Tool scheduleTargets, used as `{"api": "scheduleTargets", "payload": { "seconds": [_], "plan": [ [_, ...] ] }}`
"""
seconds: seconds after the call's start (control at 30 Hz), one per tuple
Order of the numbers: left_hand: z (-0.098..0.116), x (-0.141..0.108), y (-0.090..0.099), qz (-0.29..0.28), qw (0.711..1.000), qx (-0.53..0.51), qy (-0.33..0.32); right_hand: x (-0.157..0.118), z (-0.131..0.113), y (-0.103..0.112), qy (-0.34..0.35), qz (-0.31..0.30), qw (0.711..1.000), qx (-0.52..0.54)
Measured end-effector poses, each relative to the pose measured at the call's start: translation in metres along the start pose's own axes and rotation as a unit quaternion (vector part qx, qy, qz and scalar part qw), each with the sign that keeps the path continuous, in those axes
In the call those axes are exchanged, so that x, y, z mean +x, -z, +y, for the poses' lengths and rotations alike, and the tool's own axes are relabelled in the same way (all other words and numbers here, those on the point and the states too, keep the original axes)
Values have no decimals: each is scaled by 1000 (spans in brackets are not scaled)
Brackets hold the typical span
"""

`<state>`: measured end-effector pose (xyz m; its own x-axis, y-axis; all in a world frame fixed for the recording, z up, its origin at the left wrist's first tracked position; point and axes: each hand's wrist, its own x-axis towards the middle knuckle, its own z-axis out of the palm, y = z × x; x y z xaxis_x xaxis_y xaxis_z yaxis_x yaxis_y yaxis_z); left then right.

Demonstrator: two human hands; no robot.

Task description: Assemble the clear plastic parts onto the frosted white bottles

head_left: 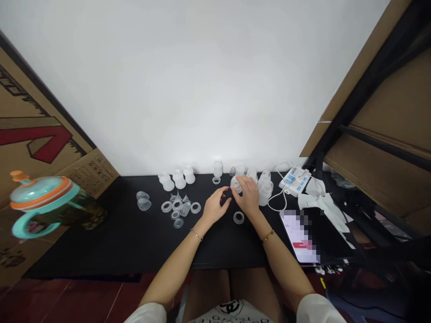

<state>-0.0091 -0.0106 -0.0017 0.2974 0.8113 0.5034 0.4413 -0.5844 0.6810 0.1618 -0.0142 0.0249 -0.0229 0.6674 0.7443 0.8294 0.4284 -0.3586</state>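
Observation:
My left hand (216,205) is above the black table, fingers apart, with nothing in it. Just right of it, my right hand (247,193) has its fingers around a clear, round-topped piece (236,183). A white ring (239,218) lies in front of my right hand. White bottles with clear caps (266,190) stand to its right. Another white bottle (217,169) is near the wall, a small ring (216,180) before it. Several rings and clear nipples (177,205) lie left of my left hand, with three white bottles (179,179) behind them.
Clear caps (143,201) lie on the black table (134,242) at the left. A large turquoise-lidded jug (50,202) stands at the left edge. On the right are a power strip (295,181), its white cable, a phone (299,237) and white tissues (323,206).

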Motion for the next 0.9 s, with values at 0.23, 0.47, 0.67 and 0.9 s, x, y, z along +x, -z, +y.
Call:
{"api": "scheduleTargets", "payload": {
  "seconds": [0.23, 0.47, 0.67, 0.9],
  "plan": [
    [-2, -1, -1, -2, 999, 29, -18, 3, 12, 3, 5, 37, 996, -77],
    [-1, -1, 1, -8, 999, 40, -20, 3, 18, -1, 0, 35, 995, -96],
    [0, -1, 1, -8, 999, 41, -22, 1, 21, -5, -18, 17, 996, -90],
    [1, -1, 1, -8, 997, 63, -32, -1, 26, -11, 0, 25, 991, -131]
  ]
}}
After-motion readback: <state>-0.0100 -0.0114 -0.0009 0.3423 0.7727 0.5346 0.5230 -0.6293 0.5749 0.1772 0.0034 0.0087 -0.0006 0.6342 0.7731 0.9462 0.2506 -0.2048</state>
